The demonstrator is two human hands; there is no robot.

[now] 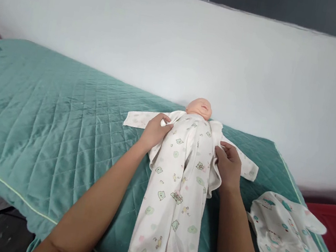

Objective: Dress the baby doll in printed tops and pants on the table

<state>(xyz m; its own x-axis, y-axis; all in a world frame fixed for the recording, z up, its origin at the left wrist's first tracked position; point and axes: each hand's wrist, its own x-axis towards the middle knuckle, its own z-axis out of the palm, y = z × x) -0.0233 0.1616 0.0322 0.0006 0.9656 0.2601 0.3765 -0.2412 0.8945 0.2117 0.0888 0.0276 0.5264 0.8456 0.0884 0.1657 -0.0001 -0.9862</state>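
Observation:
A baby doll (200,107) lies on its back, face up, dressed in a white long-sleeved baby top (142,119) and matching baby pants (173,194) printed with green figures. The pants reach high over its chest, and toes show below one leg. My left hand (156,130) is closed at the doll's upper side, thumb and fingers pinching the baby clothes near the shoulder. On the other side my right hand (229,162) pinches cloth beside the chest, where a loose flap of the top hangs. Which layer each hand grips I cannot tell.
A green quilted cover (69,128) lies under the doll. To the right rests another white printed baby garment (285,240), partly over the cover's edge. Red chairs (333,231) stand beyond that edge, and a white wall (155,40) rises behind.

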